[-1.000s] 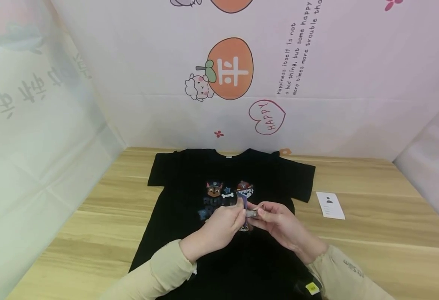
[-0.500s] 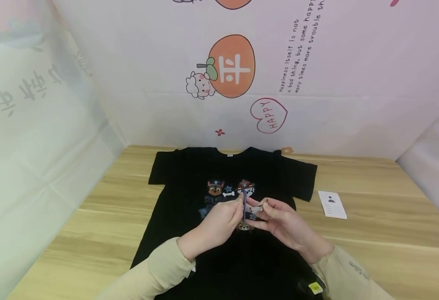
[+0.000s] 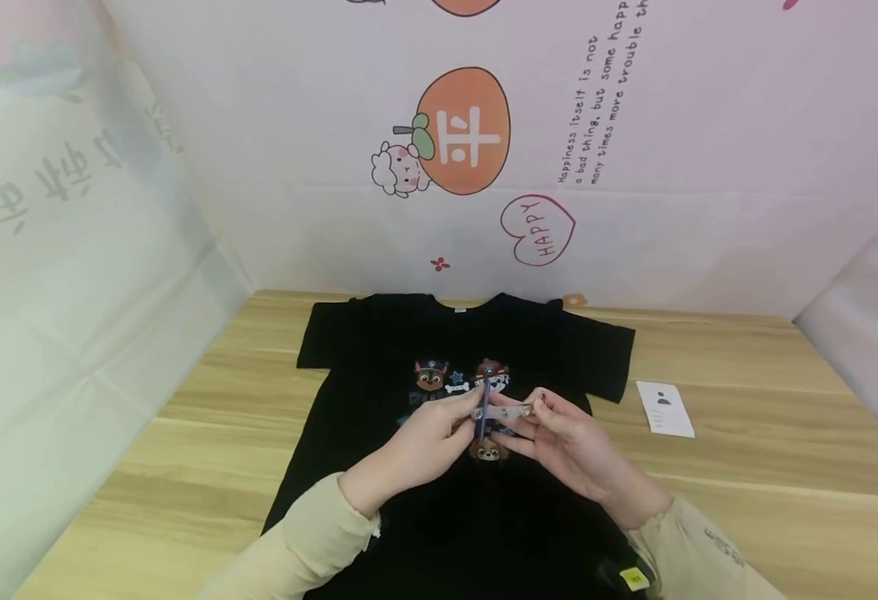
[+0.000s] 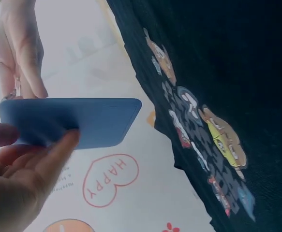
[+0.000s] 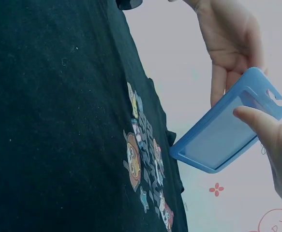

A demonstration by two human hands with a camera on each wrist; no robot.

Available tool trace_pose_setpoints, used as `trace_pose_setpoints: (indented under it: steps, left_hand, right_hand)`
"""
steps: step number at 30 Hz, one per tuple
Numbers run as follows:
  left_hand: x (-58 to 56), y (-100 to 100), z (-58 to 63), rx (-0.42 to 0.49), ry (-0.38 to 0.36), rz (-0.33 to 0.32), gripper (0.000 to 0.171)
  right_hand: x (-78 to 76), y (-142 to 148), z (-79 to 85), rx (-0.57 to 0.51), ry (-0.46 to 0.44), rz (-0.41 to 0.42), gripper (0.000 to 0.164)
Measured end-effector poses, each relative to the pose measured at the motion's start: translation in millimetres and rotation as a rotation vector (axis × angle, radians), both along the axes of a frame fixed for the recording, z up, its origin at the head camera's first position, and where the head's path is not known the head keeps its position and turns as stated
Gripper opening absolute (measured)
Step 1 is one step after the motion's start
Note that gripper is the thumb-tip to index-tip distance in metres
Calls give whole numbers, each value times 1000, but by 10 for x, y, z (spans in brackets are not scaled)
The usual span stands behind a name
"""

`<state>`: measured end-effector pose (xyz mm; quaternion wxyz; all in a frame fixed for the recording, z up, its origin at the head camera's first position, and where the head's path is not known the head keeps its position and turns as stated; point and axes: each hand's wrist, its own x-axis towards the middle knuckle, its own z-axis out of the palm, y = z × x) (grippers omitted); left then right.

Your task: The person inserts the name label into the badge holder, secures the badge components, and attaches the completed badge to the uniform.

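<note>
A blue card holder with a clear face is seen nearly edge-on in the head view, above a black T-shirt. My left hand grips one side of it between thumb and fingers. A translucent strap with metal snaps stretches across the holder's top edge, its right end pinched by my right hand. Other right fingers spread toward the holder, and one digit lies over its clear face in the right wrist view. From the left wrist view, left fingers press the holder's plain blue back.
The T-shirt lies flat on a wooden table, its front printed with cartoon dogs. A white card lies to its right. Near my right sleeve is a black object with a yellow label. A printed cloth wall stands behind.
My right hand has drawn slightly right, and the strap is now stretched out between the hands with more snaps showing. My left hand has shifted a little left.
</note>
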<state>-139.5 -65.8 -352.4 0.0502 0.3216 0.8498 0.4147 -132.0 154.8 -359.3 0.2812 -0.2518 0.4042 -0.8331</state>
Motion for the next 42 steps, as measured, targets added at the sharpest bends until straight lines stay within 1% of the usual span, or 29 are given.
trace_pose_setpoints:
  steps: [2,4,7,11,17,22,26,29,35,39,42]
  left_hand:
    - [-15,-2,-11,15,10,19,45]
    - [-31,-6,-31,42,4,41,44]
    - [-58,-14,-55,116,-39,65,45]
    - [-85,-37,-64,185,-92,74,46]
    - [-95,-56,-64,160,-140,100,48]
    - [-103,-61,-57,148,-216,135,49]
    - [-110,-62,-65,153,-247,153,47]
    - [-114,-63,-79,154,-245,155,45]
    - [-131,-74,-110,169,-181,144,31]
    - [-132,-85,-104,183,-202,118,18]
    - [-127,-86,-95,181,-214,78,9]
  right_hand:
    - [-5,2,0,-11,-6,4,31]
    - [-10,4,1,-23,-8,11,32]
    - [-16,6,1,-51,-17,31,34]
    - [-15,5,6,-90,-44,72,37]
    - [-5,3,8,-112,-51,105,39]
    - [2,9,8,-98,-43,102,37]
    - [6,14,9,-83,-42,93,37]
    - [10,18,7,-66,-32,85,37]
    - [14,32,17,-33,0,54,36]
    - [27,53,33,12,27,20,37]
    - [39,77,45,111,77,-52,36]
